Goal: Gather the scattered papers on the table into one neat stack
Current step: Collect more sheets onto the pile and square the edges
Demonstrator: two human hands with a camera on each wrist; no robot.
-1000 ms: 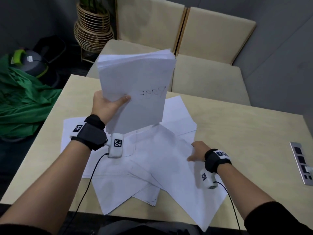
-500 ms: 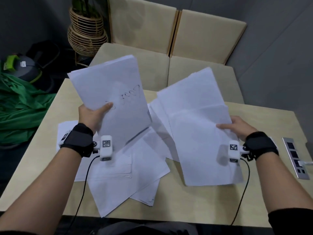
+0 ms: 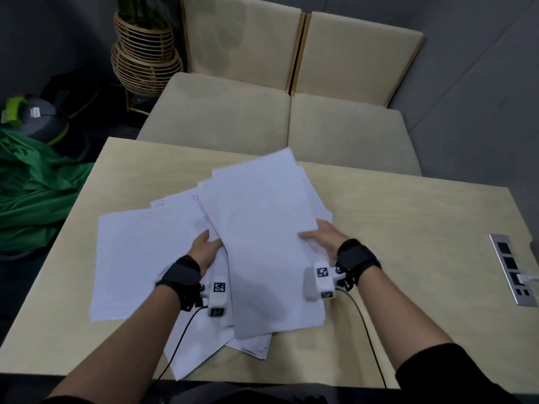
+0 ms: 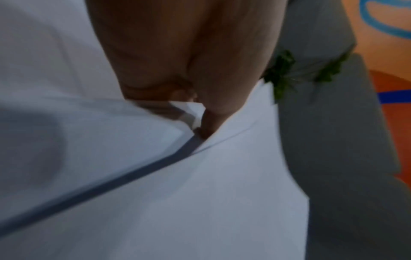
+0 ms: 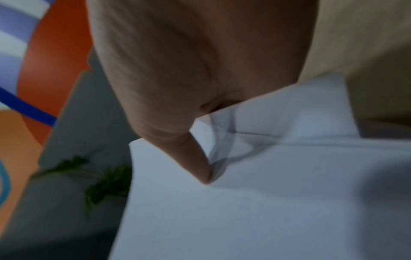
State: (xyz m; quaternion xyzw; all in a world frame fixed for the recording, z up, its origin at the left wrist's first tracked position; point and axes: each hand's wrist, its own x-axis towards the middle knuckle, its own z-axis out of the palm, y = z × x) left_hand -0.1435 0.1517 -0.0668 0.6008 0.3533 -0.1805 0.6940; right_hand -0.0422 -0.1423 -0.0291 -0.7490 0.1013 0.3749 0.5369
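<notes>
**Papers held between both hands over the tabletop**

Loose sheets (image 3: 131, 258) lie flat left of the left hand (image 3: 205, 252), which grips the gathered papers (image 3: 262, 243) at their left edge. The right hand (image 3: 326, 240) pinches their right edge, above the tabletop (image 3: 408, 228).

Papers (image 3: 262, 234): thin white sheets, matt, smooth, a few with faint pen marks. Tabletop (image 3: 408, 228): pale wood-look laminate, smooth, low sheen. Socket panel (image 3: 513, 269) set in it: brushed metal, dull shine. Seat cushions (image 3: 221, 112): beige woven cloth, matt. Plant stand (image 3: 145, 59): bent rattan or cane, ribbed. Green cloth (image 3: 32, 193): soft, creased. Wrist straps (image 3: 180, 275): black fabric; camera housings (image 3: 217, 295) white plastic.
</notes>
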